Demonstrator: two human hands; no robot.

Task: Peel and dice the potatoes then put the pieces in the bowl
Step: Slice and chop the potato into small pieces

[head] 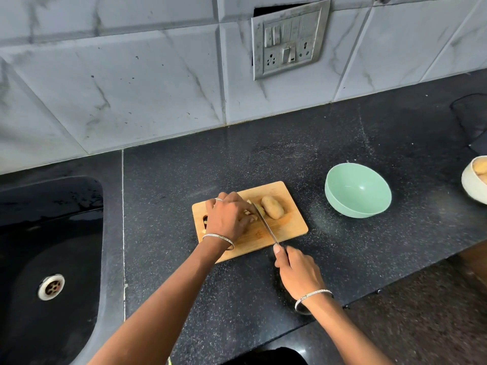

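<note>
A wooden cutting board [286, 229] lies on the black counter. On its far right part rests a peeled potato piece [272, 207]. My left hand [228, 216] covers and holds down cut potato pieces [250, 216] on the board's left half; most of them are hidden under it. My right hand [296, 272] grips the handle of a knife [264, 223], whose blade slants across the board with its tip just right of my left fingers. A mint green bowl [358, 191] stands tilted to the right of the board, with nothing visible inside it.
A black sink [47, 246] with a metal drain is set into the counter at the left. A white bowl [473, 184] holding potatoes shows at the right edge. A dark object [471, 119] sits at the far right. A socket panel [288, 39] hangs on the tiled wall.
</note>
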